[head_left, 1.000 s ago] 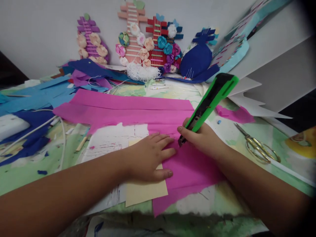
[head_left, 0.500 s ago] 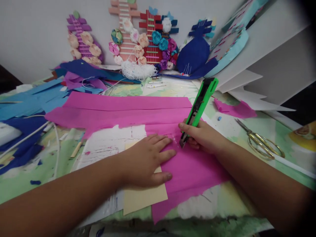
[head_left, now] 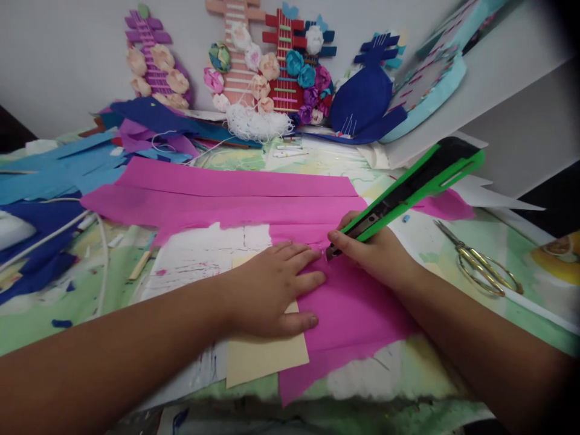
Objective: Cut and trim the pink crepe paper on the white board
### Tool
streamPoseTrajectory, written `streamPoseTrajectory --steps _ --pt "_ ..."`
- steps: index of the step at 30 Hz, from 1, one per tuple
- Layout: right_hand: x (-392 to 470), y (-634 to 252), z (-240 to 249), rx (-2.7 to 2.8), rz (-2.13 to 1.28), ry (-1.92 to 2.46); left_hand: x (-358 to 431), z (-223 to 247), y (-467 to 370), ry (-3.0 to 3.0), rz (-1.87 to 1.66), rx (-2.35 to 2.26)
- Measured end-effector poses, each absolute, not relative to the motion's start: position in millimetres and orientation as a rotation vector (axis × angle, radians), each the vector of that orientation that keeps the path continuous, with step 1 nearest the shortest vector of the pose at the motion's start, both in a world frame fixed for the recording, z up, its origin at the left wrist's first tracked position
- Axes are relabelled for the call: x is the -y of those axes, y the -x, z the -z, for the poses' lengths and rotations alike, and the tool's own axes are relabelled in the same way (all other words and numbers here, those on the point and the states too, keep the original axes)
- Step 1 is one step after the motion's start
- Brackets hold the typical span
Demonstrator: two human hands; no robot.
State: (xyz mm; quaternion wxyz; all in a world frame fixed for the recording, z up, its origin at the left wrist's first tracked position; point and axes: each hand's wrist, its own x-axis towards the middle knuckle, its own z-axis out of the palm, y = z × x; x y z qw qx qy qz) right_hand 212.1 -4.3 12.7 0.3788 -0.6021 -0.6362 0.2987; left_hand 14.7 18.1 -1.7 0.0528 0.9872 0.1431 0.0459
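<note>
Right hand (head_left: 378, 251) grips a green cutter (head_left: 410, 190) over pink material (head_left: 357, 308), right of centre
Left hand (head_left: 274, 290), spread flat at centre, partly hides a cream card (head_left: 267, 361); whether the blade (head_left: 330, 252) pierces the material cannot be told

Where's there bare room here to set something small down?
Small patches of pale green table covering lie bare between the right hand and the gold-handled metal scissors, and just right of the scissors. Crowded: back left, with light blue scraps, and the middle, where the left hand rests on the flat magenta sheet.
</note>
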Motion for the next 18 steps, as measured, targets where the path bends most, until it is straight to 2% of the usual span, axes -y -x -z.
streamPoseTrajectory --steps 18 --pt "6.3 -208.4 -5.9 1.782 -0.637 1.577 -18.1 1.1 -14.6 -3.001 -0.098 -0.459"
